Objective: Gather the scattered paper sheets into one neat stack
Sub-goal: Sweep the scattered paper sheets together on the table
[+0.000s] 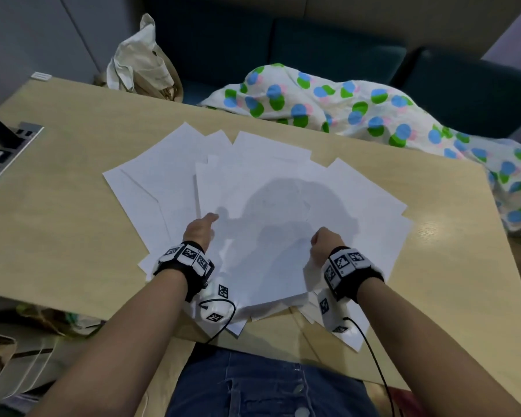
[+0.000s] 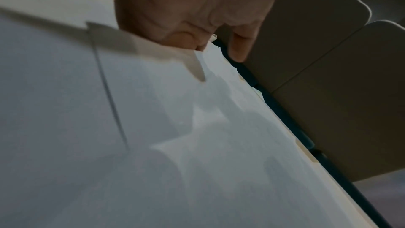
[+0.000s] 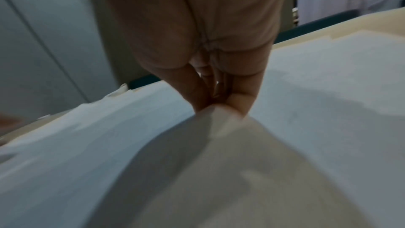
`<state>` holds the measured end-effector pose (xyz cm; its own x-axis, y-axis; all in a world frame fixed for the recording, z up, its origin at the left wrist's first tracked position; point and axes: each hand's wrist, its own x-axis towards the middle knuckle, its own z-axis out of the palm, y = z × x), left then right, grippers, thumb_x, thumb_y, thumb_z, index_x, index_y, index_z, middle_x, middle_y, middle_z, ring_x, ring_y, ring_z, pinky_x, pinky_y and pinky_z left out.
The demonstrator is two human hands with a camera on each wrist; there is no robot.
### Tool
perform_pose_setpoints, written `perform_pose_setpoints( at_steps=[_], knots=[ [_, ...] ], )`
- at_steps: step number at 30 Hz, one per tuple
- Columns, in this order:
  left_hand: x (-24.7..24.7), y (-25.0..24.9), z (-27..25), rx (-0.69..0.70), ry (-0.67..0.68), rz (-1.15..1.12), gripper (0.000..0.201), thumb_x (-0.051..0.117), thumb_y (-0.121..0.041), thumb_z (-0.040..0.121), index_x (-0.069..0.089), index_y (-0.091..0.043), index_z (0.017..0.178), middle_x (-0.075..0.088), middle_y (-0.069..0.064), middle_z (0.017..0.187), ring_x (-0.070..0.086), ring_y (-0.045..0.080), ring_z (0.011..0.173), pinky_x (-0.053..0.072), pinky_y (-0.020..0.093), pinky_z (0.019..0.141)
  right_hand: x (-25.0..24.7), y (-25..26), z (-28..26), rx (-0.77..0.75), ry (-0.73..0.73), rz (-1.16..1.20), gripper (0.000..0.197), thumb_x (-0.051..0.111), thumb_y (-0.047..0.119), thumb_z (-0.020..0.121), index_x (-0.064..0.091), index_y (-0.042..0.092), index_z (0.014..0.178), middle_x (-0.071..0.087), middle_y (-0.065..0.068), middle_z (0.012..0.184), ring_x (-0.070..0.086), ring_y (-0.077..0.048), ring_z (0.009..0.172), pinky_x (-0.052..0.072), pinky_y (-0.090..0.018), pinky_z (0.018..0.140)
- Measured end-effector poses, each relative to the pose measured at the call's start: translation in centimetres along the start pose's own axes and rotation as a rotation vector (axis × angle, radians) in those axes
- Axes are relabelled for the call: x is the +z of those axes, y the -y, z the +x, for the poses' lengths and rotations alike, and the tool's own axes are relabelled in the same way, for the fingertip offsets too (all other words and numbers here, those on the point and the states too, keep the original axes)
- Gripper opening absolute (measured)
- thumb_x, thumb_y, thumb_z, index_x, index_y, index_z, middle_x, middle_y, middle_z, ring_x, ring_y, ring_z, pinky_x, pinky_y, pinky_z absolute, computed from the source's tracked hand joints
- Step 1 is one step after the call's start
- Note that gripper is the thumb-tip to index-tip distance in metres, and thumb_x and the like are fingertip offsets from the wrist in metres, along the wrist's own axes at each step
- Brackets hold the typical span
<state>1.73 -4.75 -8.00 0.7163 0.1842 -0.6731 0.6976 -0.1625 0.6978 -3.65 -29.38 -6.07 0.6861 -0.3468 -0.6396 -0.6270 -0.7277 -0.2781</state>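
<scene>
- The tabletop (image 1: 66, 212) is pale wood-grain with a rounded far left corner.
- White paper sheets (image 1: 169, 164) lie fanned and overlapping across its middle; some poke past the near edge.
- A grey socket panel (image 1: 9, 155) sits flush at the left side, with dark plugs in it.
- A small white ribbed block (image 1: 42, 76) sits at the far left corner.
- A spotted cloth (image 1: 373, 115) touches the far right edge.
</scene>
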Motion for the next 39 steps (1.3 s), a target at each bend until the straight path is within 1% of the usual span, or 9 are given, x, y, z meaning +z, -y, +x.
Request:
perform_pose_setpoints(
  at_steps=[6,12,14,18,22,28,31,35,39],
  knots=[
    [0.1,-0.2,-0.5,0.028,-0.027,0.366,0.037,0.060,-0.010,0.084,0.048,-0.005,0.119,0.051,0.010,0.111,0.055,0.029,0.105,0.046,0.032,0.089,1.1,-0.4,0.1,-0.028,-0.032,0.091,0.035,0.061,0.018,0.081,0.054,0.007,0.114,0.060,-0.015,0.115,0.059,-0.032,0.105,0.051,-0.037,0.084],
    [0.5,-0.6,-1.4,0.087,-0.055,0.487,0.048,0.056,-0.006,0.089,0.040,-0.007,0.135,0.042,0.017,0.144,0.044,0.031,0.131,0.040,0.032,0.102,-2.8,-5.5,-0.7,0.390,-0.248,0.312,0.077,0.064,0.026,0.084,0.020,0.021,0.147,0.012,-0.022,0.153,0.018,-0.043,0.139,0.026,-0.050,0.114],
    [0.5,-0.4,-1.2,0.087,-0.055,0.511,0.046,0.057,-0.007,0.088,0.042,-0.006,0.131,0.045,0.017,0.141,0.046,0.032,0.129,0.041,0.033,0.100,-2.8,-5.3,-1.7,0.324,-0.116,-0.065,0.066,0.056,0.024,0.088,0.024,0.034,0.145,0.010,-0.021,0.154,0.019,-0.047,0.137,0.033,-0.051,0.110],
    [0.6,0.1,-0.7,0.124,-0.069,0.523,0.024,0.059,-0.006,0.084,0.049,-0.003,0.106,0.056,0.012,0.107,0.056,0.034,0.113,0.042,0.030,0.079,-0.8,-4.5,-0.6,0.190,-0.146,-0.290,0.055,0.047,0.020,0.093,0.031,0.010,0.144,0.044,-0.022,0.141,0.047,-0.043,0.126,0.051,-0.042,0.092],
    [0.6,0.4,-0.8,0.154,-0.083,0.527,0.020,0.057,-0.006,0.083,0.050,-0.003,0.102,0.053,0.012,0.099,0.058,0.035,0.110,0.042,0.029,0.077,-2.2,-5.3,-0.5,0.275,-0.260,0.312,0.041,0.050,0.020,0.093,0.051,0.004,0.130,0.056,-0.016,0.131,0.054,-0.031,0.120,0.029,-0.016,0.050],
    [0.7,0.3,-1.0,0.176,-0.099,0.552,0.034,0.059,-0.005,0.083,0.053,0.004,0.115,0.061,0.020,0.117,0.059,0.036,0.109,0.047,0.034,0.085,-3.7,-8.3,-2.3,0.298,-0.232,0.135,0.007,0.055,0.017,0.080,0.059,0.013,0.083,0.046,0.002,0.055,0.047,-0.017,0.050,0.037,-0.018,0.050],
    [0.6,0.4,-0.9,0.165,-0.088,0.554,0.034,0.059,-0.006,0.083,0.054,0.003,0.115,0.062,0.020,0.117,0.060,0.036,0.109,0.048,0.035,0.088,-3.4,-8.3,-2.4,0.314,-0.194,0.335,0.018,0.054,0.011,0.081,0.056,0.009,0.063,0.058,-0.006,0.063,0.060,-0.023,0.060,0.046,-0.018,0.052],
    [0.6,0.6,-0.7,0.154,-0.094,0.551,0.040,0.059,-0.007,0.083,0.051,0.003,0.121,0.059,0.020,0.122,0.057,0.035,0.112,0.047,0.036,0.092,-3.5,-6.7,-1.6,0.256,-0.207,0.450,0.029,0.056,0.017,0.091,0.066,0.009,0.117,0.064,-0.012,0.121,0.064,-0.029,0.100,0.053,-0.024,0.082],
    [0.7,0.7,-0.5,0.148,-0.095,0.552,0.041,0.059,-0.008,0.084,0.049,0.002,0.122,0.058,0.020,0.123,0.056,0.035,0.114,0.046,0.035,0.091,-3.6,-5.6,-1.5,0.369,-0.140,0.506,0.038,0.054,0.030,0.091,0.062,0.009,0.122,0.061,-0.012,0.112,0.061,-0.026,0.099,0.041,-0.025,0.075]
  ],
)
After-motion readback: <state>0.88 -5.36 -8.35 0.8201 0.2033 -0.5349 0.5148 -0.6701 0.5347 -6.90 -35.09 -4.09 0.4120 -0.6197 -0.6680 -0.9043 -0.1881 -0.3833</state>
